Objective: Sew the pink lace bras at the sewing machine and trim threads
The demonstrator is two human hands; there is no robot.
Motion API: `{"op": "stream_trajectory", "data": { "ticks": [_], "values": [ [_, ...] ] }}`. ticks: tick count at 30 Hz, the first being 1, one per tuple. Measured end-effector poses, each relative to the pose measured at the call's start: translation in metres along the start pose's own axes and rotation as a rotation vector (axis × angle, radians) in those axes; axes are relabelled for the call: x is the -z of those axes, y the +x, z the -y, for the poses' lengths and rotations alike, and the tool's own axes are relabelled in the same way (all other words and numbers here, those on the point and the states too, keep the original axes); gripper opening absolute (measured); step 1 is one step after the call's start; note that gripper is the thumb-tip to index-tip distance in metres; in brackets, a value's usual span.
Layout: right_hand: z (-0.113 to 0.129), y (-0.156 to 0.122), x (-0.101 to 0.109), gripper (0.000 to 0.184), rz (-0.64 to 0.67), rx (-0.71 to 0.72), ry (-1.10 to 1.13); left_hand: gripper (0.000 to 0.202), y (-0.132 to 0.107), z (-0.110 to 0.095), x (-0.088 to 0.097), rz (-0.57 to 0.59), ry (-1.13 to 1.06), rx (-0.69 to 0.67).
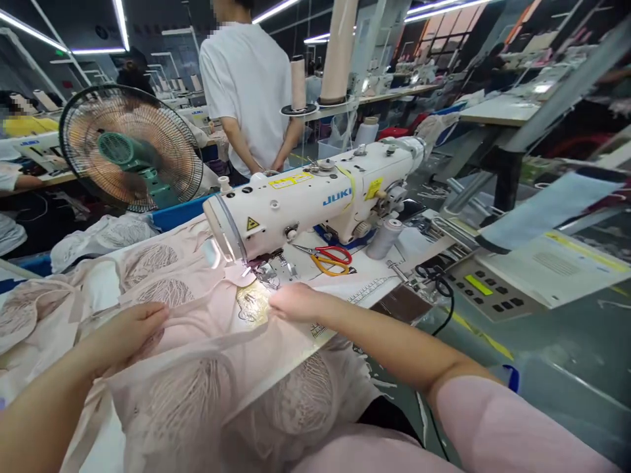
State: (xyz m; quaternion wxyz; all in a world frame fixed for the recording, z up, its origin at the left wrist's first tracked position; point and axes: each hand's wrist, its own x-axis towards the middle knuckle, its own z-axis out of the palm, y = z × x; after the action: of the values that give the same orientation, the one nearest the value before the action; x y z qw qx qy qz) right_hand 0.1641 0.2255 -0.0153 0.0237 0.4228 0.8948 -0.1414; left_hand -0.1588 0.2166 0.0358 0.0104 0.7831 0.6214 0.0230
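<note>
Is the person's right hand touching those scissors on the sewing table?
Apart. The head view shows a strip of pale work surface between the right hand and the scissors.

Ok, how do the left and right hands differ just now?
The right hand is close to the sewing end of the machine; the left hand is farther away from it, to the left. The right arm shows a pink sleeve; the left arm is bare as far as it shows. Both hold pale pink fabric.
</note>
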Motion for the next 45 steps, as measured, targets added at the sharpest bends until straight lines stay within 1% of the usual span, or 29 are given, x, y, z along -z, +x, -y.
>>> {"op": "stream_trajectory", "data": {
  "ticks": [2, 3, 5, 6, 8, 11, 13, 15, 17, 18, 20, 22, 23, 25, 27, 29, 31, 32, 34, 36, 40, 45],
  "values": [
    [0.011, 0.011, -0.012, 0.012, -0.153, -0.109, -0.034, 0.033, 0.007, 0.012, -0.009, 0.106, 0.103, 0.032],
    [0.017, 0.015, -0.019, 0.016, -0.224, -0.148, -0.047, 0.031, 0.009, 0.017, -0.014, 0.125, 0.173, 0.059],
    [0.026, 0.018, -0.031, 0.022, -0.321, -0.195, -0.063, 0.029, 0.012, 0.021, -0.021, 0.083, 0.273, 0.105],
    [0.03, 0.018, -0.037, 0.022, -0.344, -0.206, -0.067, 0.029, 0.013, 0.017, -0.024, 0.062, 0.281, 0.104],
    [0.036, 0.016, -0.049, 0.019, -0.364, -0.218, -0.07, 0.032, 0.018, -0.001, -0.029, 0.029, 0.248, 0.055],
    [0.044, 0.014, -0.068, 0.018, -0.382, -0.201, -0.082, 0.037, 0.033, -0.047, -0.042, 0.016, 0.154, -0.061],
    [0.047, 0.014, -0.08, 0.023, -0.451, -0.155, -0.093, 0.039, 0.05, -0.077, -0.054, 0.023, 0.106, -0.109],
    [0.045, 0.017, -0.089, 0.027, -0.56, -0.098, -0.1, 0.035, 0.069, -0.098, -0.067, 0.032, 0.085, -0.109],
    [0.038, 0.02, -0.094, 0.03, -0.639, -0.024, -0.096, 0.03, 0.088, -0.107, -0.077, 0.027, 0.079, -0.052],
    [0.034, 0.021, -0.095, 0.032, -0.641, 0.021, -0.09, 0.033, 0.097, -0.108, -0.081, 0.02, 0.077, -0.008],
    [0.025, 0.023, -0.092, 0.036, -0.596, 0.117, -0.077, 0.039, 0.109, -0.107, -0.084, 0.006, 0.069, 0.078],
    [0.018, 0.025, -0.087, 0.04, -0.529, 0.184, -0.064, 0.039, 0.111, -0.103, -0.081, -0.009, 0.056, 0.116],
    [0.015, 0.025, -0.084, 0.041, -0.501, 0.206, -0.056, 0.038, 0.108, -0.102, -0.079, -0.016, 0.046, 0.106],
    [0.012, 0.026, -0.079, 0.042, -0.464, 0.236, -0.037, 0.036, 0.094, -0.101, -0.076, -0.011, 0.017, 0.017],
    [0.01, 0.027, -0.076, 0.043, -0.446, 0.256, -0.016, 0.034, 0.074, -0.101, -0.077, 0.029, -0.024, -0.14],
    [0.009, 0.027, -0.076, 0.042, -0.443, 0.263, 0.001, 0.033, 0.056, -0.1, -0.085, 0.074, -0.062, -0.288],
    [0.008, 0.024, -0.078, 0.04, -0.449, 0.27, 0.015, 0.04, 0.044, -0.097, -0.097, 0.081, -0.08, -0.37],
    [0.007, 0.022, -0.079, 0.039, -0.455, 0.277, 0.023, 0.043, 0.041, -0.095, -0.104, 0.062, -0.079, -0.397],
    [0.004, 0.017, -0.082, 0.038, -0.472, 0.287, 0.043, 0.045, 0.042, -0.09, -0.115, 0.002, -0.065, -0.44],
    [0.0, 0.012, -0.084, 0.038, -0.491, 0.283, 0.067, 0.047, 0.047, -0.087, -0.122, -0.051, -0.052, -0.47],
    [-0.005, 0.007, -0.088, 0.036, -0.537, 0.224, 0.118, 0.052, 0.058, -0.084, -0.123, -0.071, -0.046, -0.474],
    [-0.004, 0.01, -0.089, 0.035, -0.569, 0.189, 0.142, 0.052, 0.063, -0.082, -0.125, -0.082, -0.041, -0.443]
  ]
}}
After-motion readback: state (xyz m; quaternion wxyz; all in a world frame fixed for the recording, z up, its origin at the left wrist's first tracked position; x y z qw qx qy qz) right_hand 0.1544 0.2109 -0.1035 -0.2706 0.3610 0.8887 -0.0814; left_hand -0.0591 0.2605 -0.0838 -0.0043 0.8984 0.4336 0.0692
